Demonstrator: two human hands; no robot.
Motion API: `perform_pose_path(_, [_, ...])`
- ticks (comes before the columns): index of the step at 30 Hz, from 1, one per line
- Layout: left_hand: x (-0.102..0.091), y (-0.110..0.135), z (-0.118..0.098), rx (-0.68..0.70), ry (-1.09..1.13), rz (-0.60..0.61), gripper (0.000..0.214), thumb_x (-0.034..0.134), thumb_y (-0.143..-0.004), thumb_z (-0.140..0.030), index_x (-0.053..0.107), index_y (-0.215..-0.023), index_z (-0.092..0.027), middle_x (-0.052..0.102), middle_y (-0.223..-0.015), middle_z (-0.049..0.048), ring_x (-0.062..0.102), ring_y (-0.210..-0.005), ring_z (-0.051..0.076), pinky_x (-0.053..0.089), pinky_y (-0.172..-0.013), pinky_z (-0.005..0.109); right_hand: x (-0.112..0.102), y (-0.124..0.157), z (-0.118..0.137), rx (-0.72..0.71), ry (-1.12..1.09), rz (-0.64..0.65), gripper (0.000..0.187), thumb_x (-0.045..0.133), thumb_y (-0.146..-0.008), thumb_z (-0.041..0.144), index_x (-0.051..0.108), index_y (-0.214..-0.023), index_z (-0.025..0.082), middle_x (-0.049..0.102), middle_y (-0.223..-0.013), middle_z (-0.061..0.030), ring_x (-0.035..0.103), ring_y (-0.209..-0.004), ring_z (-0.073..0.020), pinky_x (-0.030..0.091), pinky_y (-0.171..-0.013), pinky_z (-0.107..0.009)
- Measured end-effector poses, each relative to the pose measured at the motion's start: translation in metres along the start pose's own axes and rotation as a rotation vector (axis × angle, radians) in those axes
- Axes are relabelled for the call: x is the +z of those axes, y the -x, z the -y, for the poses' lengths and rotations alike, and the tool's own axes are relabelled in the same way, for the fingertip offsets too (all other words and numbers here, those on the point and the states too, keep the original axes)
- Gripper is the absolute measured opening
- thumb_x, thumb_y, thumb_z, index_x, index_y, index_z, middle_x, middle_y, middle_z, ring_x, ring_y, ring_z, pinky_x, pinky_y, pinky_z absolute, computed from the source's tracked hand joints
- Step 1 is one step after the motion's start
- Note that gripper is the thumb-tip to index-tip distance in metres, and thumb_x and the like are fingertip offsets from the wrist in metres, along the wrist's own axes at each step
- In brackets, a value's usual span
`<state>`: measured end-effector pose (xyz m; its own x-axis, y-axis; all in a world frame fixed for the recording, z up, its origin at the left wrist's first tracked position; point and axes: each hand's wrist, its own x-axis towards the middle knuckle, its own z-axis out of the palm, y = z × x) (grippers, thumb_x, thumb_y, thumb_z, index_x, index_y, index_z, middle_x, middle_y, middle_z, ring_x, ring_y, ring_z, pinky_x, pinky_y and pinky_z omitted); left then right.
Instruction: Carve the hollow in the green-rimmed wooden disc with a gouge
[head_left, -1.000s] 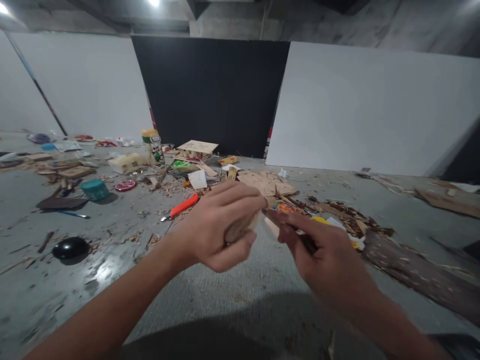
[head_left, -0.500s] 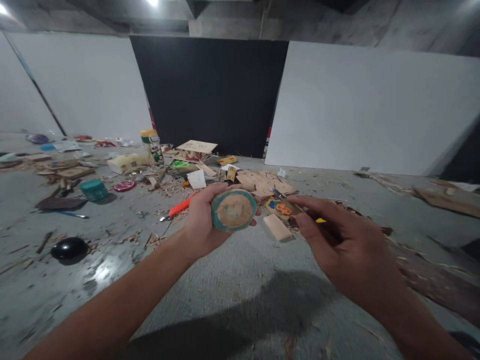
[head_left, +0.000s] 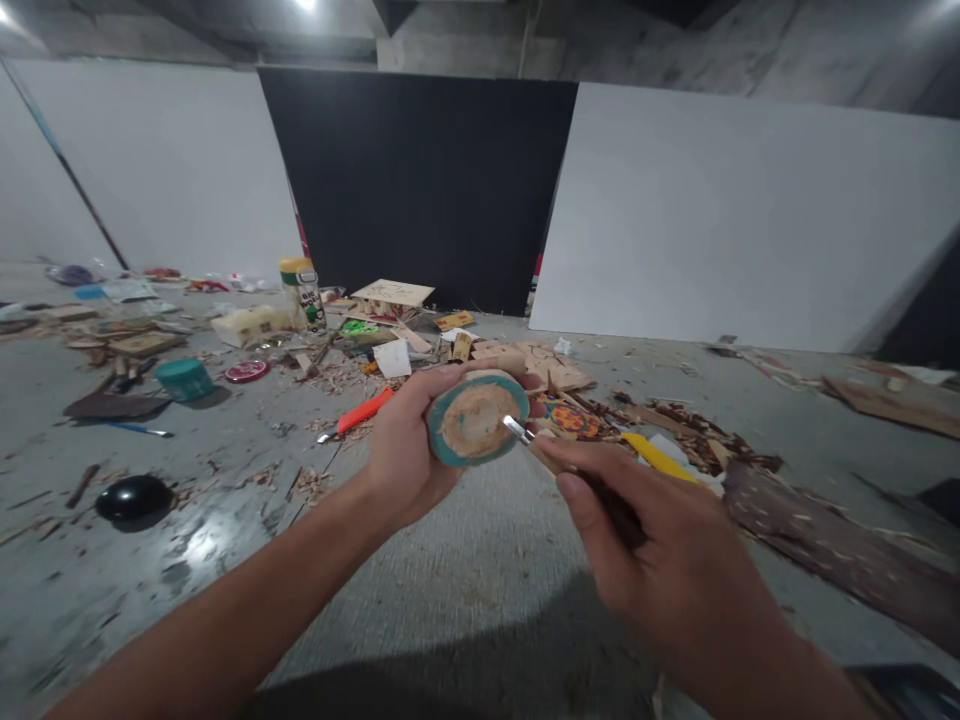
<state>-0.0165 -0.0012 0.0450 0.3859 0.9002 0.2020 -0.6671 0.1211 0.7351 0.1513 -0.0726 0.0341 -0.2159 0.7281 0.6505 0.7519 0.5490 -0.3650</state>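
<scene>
In my left hand (head_left: 405,455) rests a round wooden disc (head_left: 474,422), tilted toward me, its rim painted teal and its middle carved down to bare wood. My fingers wrap behind it. My right hand (head_left: 645,530) is closed on a carving chisel (head_left: 519,430) with a bright metal blade. The blade's tip lies at the right side of the carved hollow; whether it touches the wood I cannot tell. The chisel's handle is mostly hidden by my fingers. A painted wooden piece (head_left: 570,415) lies on the floor just behind the chisel.
An orange utility knife (head_left: 365,410) lies left of the disc. Further left are a teal jar (head_left: 184,380), a black dome-shaped object (head_left: 135,500) and a yellow-lidded bottle (head_left: 301,295). Wood shavings litter the concrete floor (head_left: 442,600). A brown strip (head_left: 832,550) lies at the right.
My right hand has moved left and down, bringing the chisel's tip to the disc. The disc has shifted slightly right and tilted a little.
</scene>
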Motion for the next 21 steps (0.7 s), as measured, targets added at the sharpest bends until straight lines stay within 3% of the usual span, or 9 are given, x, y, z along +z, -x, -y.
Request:
perform_pose_path(3, [-0.004,-0.001,0.006,0.061,-0.013,0.046,0.036,0.050,-0.080,-0.033,0.070,-0.100,-0.011,0.073,-0.103,0.0156,0.066,-0.106,0.034,0.052,-0.092,0.047,0.006,-0.001,-0.003,0.076,-0.118,0.004,0.023,0.048,-0.095,0.020,0.064,-0.110,0.025,0.076,-0.097,-0.0038,0.071,-0.079,-0.0165,0.055,-0.064,-0.027])
perform_pose_path(7, [-0.008,-0.002,0.011,0.079,-0.027,0.070,0.038,0.052,-0.080,-0.036,0.070,-0.104,-0.013,0.072,-0.110,0.0151,0.063,-0.114,0.035,0.050,-0.095,0.047,0.012,-0.001,-0.008,0.239,-0.356,0.072,0.021,0.045,-0.098,0.027,0.064,-0.109,0.025,0.070,-0.075,-0.0003,0.063,-0.058,-0.0136,0.049,-0.050,-0.024])
perform_pose_path(13, [-0.005,0.000,0.013,0.080,-0.031,0.046,0.043,0.049,-0.081,-0.033,0.066,-0.116,-0.013,0.071,-0.114,0.0138,0.061,-0.117,0.034,0.050,-0.096,0.047,0.018,0.004,-0.006,0.116,-0.249,-0.059,0.023,0.051,-0.094,0.019,0.067,-0.109,0.024,0.075,-0.100,-0.0059,0.071,-0.085,-0.0179,0.056,-0.071,-0.029])
perform_pose_path(16, [-0.004,0.000,0.014,0.089,-0.034,0.062,0.045,0.051,-0.080,-0.035,0.066,-0.116,-0.014,0.071,-0.114,0.0139,0.060,-0.118,0.034,0.050,-0.096,0.047,0.017,0.002,-0.005,0.196,-0.371,-0.044,0.021,0.052,-0.093,0.022,0.068,-0.106,0.024,0.073,-0.091,-0.0046,0.068,-0.076,-0.0158,0.055,-0.065,-0.027])
perform_pose_path(18, [-0.004,-0.001,0.015,0.103,-0.034,0.067,0.044,0.053,-0.078,-0.036,0.067,-0.114,-0.014,0.071,-0.114,0.0140,0.060,-0.118,0.035,0.050,-0.096,0.047,0.017,-0.001,-0.005,0.323,-0.569,-0.007,0.017,0.054,-0.093,0.028,0.066,-0.103,0.025,0.065,-0.073,0.0007,0.058,-0.053,-0.0111,0.049,-0.048,-0.023])
perform_pose_path(21, [-0.006,0.000,0.017,0.118,-0.040,0.045,0.042,0.053,-0.078,-0.037,0.069,-0.109,-0.014,0.071,-0.113,0.0137,0.060,-0.118,0.035,0.050,-0.096,0.047,0.019,-0.003,-0.006,0.489,-0.807,0.091,0.020,0.053,-0.093,0.039,0.063,-0.103,0.025,0.043,-0.053,0.0103,0.028,-0.031,-0.0060,0.029,-0.030,-0.018])
